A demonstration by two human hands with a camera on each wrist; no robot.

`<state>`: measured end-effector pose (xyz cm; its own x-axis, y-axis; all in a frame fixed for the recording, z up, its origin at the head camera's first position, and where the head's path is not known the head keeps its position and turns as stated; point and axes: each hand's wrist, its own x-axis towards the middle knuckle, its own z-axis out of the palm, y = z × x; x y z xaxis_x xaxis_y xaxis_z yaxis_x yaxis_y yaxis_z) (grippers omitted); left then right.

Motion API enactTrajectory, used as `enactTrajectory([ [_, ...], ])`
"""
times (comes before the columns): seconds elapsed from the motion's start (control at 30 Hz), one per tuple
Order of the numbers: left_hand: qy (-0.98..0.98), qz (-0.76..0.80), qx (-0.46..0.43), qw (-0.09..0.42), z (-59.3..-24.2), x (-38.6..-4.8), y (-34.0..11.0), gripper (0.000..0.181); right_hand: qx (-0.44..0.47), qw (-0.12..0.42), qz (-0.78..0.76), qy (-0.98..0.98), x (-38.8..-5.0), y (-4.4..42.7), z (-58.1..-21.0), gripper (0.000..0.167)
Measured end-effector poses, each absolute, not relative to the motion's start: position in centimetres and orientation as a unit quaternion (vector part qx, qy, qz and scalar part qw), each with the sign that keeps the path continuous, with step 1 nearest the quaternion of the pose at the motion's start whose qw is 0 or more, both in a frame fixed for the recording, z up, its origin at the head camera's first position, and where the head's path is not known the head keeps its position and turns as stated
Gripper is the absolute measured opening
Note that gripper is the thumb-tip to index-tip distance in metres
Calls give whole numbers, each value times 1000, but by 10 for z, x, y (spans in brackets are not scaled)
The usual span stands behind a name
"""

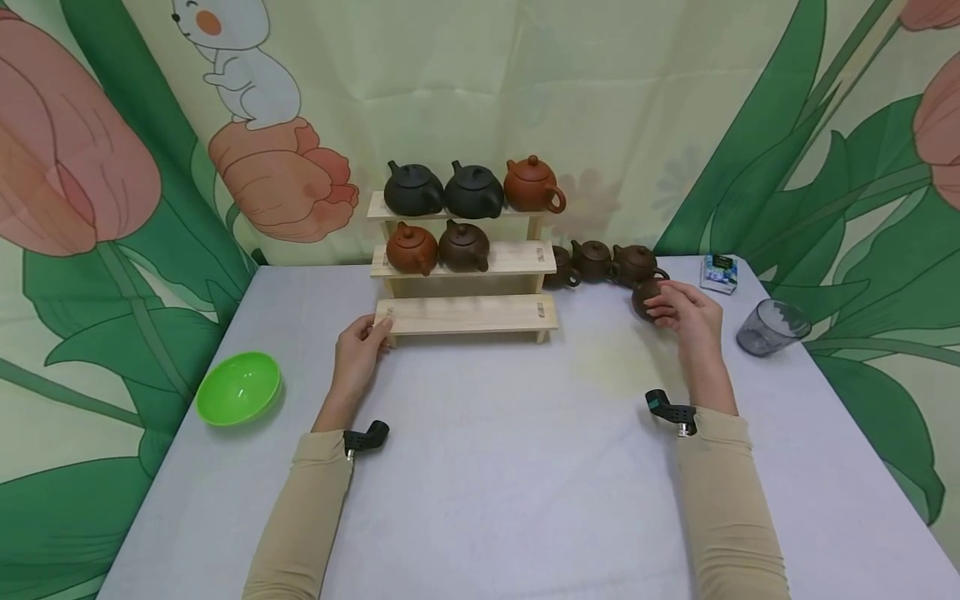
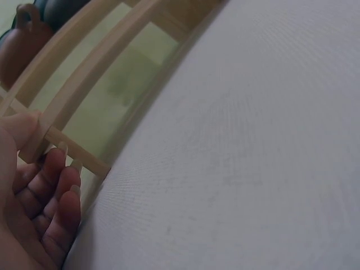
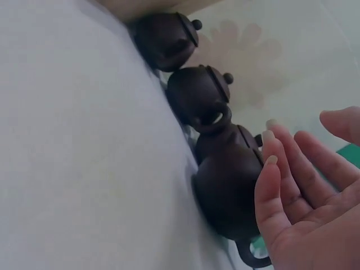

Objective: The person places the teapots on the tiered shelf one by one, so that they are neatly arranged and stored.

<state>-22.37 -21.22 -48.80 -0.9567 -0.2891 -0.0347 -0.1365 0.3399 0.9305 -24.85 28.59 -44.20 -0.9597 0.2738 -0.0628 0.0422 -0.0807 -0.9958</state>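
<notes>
My left hand (image 1: 356,357) pinches the left end of the lowest step of a three-step wooden display stand (image 1: 472,314). In the left wrist view its thumb lies on the board and its fingers curl beneath. At the right, my right hand (image 1: 694,327) is beside the nearest dark brown teapot (image 1: 642,299). The right wrist view shows those fingers loosely bent beside this teapot (image 3: 228,191), the thumb apart from it; whether they touch it I cannot tell. More dark brown teapots (image 1: 592,260) stand in a row behind it, the leftmost partly hidden by the stand.
Two black teapots (image 1: 413,189) and an orange-brown teapot (image 1: 531,184) occupy the top step. On the middle step are a reddish teapot (image 1: 412,249) and a brown teapot (image 1: 463,247). A green bowl (image 1: 238,388), a grey tumbler (image 1: 772,327) and a small box (image 1: 719,273) stand on the table.
</notes>
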Motion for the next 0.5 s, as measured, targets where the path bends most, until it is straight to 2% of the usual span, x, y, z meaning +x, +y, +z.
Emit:
enactTrajectory([
  [0.17,-816,-559,131,68,-489,-225,-214,49,-126,85,743,-652,-248,295,-442,50],
  [0.5,-814,-562,130,67,-489,-225,-213,49,-174,97,745,-637,-242,312,-446,36],
])
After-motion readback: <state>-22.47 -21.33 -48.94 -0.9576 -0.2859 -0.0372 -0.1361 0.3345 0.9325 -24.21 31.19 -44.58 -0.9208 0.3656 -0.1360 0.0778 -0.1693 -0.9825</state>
